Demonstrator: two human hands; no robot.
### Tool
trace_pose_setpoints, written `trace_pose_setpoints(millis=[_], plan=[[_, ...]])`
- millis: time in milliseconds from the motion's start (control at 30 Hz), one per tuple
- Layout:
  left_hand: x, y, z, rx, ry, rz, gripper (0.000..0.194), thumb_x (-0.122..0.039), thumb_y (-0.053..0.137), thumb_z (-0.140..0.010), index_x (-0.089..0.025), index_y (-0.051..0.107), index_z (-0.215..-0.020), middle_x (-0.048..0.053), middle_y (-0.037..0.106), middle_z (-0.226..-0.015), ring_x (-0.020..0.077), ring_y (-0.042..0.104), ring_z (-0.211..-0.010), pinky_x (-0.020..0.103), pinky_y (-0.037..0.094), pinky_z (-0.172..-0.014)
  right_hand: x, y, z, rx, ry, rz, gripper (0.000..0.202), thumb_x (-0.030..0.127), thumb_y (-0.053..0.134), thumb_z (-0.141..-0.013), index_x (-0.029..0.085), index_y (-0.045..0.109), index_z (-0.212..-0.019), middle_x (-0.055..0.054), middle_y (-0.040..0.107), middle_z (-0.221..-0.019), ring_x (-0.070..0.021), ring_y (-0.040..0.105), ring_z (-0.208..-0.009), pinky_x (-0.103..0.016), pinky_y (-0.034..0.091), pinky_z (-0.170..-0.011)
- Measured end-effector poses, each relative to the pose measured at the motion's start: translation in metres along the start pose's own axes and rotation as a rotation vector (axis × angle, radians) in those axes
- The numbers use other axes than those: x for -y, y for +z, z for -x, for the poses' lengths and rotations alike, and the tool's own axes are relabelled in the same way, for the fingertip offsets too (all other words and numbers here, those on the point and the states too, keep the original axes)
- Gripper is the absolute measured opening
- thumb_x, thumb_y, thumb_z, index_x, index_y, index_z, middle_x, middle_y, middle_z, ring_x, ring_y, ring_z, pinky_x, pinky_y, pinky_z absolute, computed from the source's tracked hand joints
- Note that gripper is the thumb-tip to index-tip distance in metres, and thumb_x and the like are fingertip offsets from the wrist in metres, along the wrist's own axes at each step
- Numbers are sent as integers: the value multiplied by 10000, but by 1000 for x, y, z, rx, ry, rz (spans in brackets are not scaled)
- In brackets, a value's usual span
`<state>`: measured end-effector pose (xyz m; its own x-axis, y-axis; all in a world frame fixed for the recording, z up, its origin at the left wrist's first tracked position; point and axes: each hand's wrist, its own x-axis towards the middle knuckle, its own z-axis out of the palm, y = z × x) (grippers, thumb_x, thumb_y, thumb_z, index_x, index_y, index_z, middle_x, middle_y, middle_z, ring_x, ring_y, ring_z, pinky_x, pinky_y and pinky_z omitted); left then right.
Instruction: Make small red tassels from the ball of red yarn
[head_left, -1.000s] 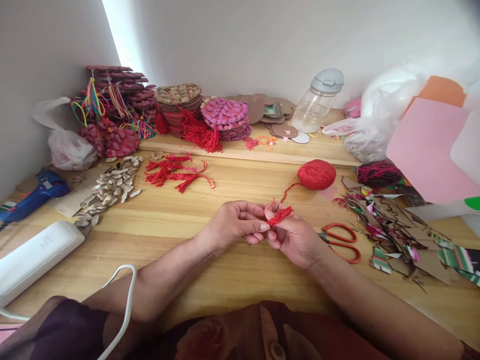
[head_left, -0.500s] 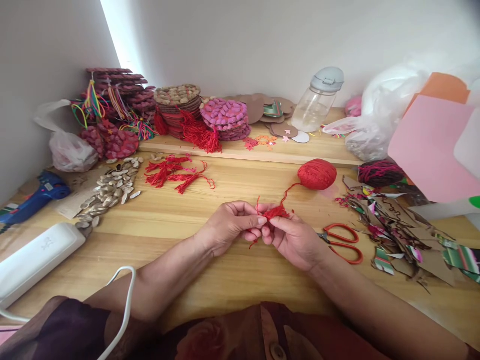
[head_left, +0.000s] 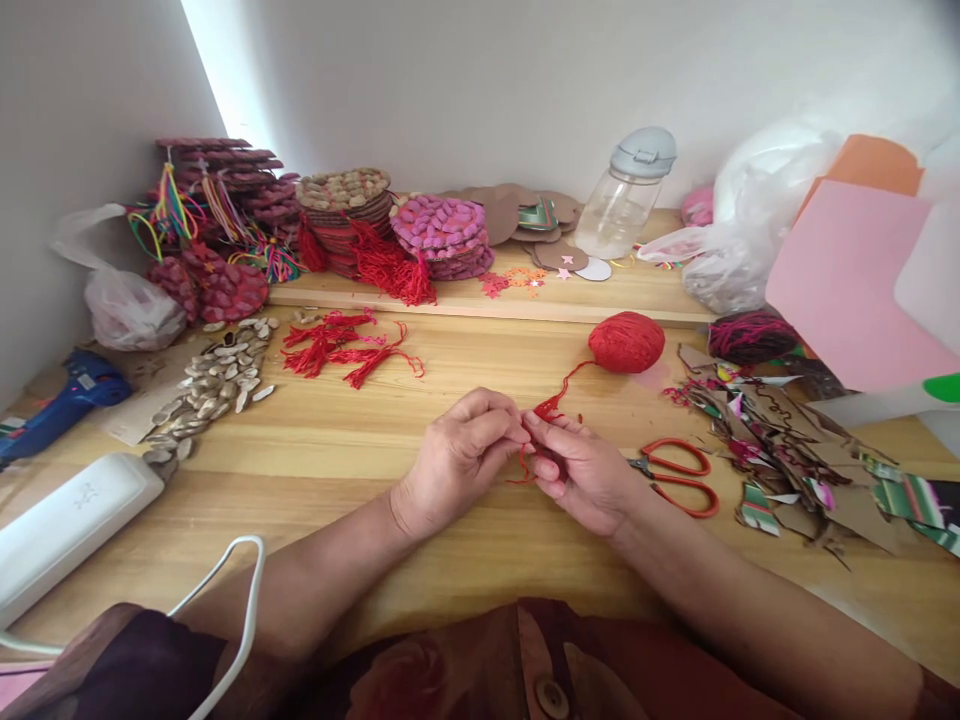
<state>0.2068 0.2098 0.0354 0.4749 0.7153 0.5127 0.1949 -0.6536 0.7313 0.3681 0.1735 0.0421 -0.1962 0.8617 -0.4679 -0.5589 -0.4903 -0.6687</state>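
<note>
Near the middle of the wooden table, my right hand (head_left: pixel 589 470) holds a small bunch of red yarn (head_left: pixel 551 406) between thumb and fingers. Pinched at the same bunch, my left hand (head_left: pixel 466 455) has its fingertips on the yarn beside my right thumb; the exact grip is partly hidden. A loose red end hangs below the fingertips. One strand runs from the bunch up to a red yarn ball (head_left: pixel 627 342). Orange-handled scissors (head_left: pixel 679 478) lie just right of my right hand. Several red tassels (head_left: pixel 349 345) lie at the back left.
Peanut shells (head_left: pixel 217 385), a blue glue gun (head_left: pixel 64 405) and a white case (head_left: pixel 79 530) with a cable are on the left. Cardboard scraps (head_left: pixel 817 450) lie right. Along the back shelf stand stacked discs (head_left: pixel 442 235) and a bottle (head_left: pixel 626 195).
My left hand has turned so that its knuckles face up, its fingertips now pinched at the yarn. Less of the red bunch shows. The whole view has shifted slightly.
</note>
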Motion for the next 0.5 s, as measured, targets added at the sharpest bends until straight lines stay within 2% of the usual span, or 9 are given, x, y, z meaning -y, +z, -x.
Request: trace_pose_setpoints(millis=[100, 200, 267, 367, 433, 500], plan=[[-1, -2, 1, 57, 85, 10, 118, -128, 546, -904, -185, 630, -843, 59, 655, -992, 132, 626, -957, 253, 500, -837, -3, -2, 0, 63, 50, 8, 194, 313, 714, -793, 169, 590, -753, 58, 553, -594, -5, 316, -348, -109, 224, -272], [-1, 0, 3, 140, 53, 113, 136, -106, 493, -926, -182, 581, -856, 51, 683, -1002, 120, 645, -939, 254, 499, -852, -5, -3, 0, 93, 101, 27, 96, 202, 642, -804, 183, 561, -756, 64, 538, -577, -7, 256, -329, -113, 166, -268], [0, 2, 5, 161, -39, 192, 115, -114, 476, -934, -182, 556, -887, 49, 687, -1020, 100, 656, -843, 246, 512, -801, -4, -2, 1, 103, 131, 51, 65, 147, 594, -796, 184, 553, -763, 61, 529, -588, -7, 256, -333, -114, 154, -279], [3, 5, 4, 124, -236, 344, 61, -168, 486, -937, -177, 520, -887, 46, 687, -946, 84, 636, -698, 237, 523, -700, -1, -2, 4, 106, 142, 96, 36, 213, 559, -832, 182, 570, -816, 40, 543, -654, -15, 311, -356, -127, 183, -301], [4, 6, 1, 79, -399, 447, 91, -221, 522, -925, -175, 495, -852, 26, 674, -807, 90, 618, -637, 229, 516, -628, 3, -2, 5, 38, 78, 154, 130, 269, 566, -841, 205, 592, -950, 22, 577, -738, -29, 368, -381, -149, 222, -321], [4, 5, -2, 66, -563, 540, 158, -270, 579, -893, -172, 479, -819, 9, 653, -704, 92, 601, -574, 216, 498, -553, 7, -4, 7, -37, -52, 299, 290, 279, 610, -818, 242, 592, -1106, 10, 598, -841, -38, 411, -424, -171, 268, -356]])
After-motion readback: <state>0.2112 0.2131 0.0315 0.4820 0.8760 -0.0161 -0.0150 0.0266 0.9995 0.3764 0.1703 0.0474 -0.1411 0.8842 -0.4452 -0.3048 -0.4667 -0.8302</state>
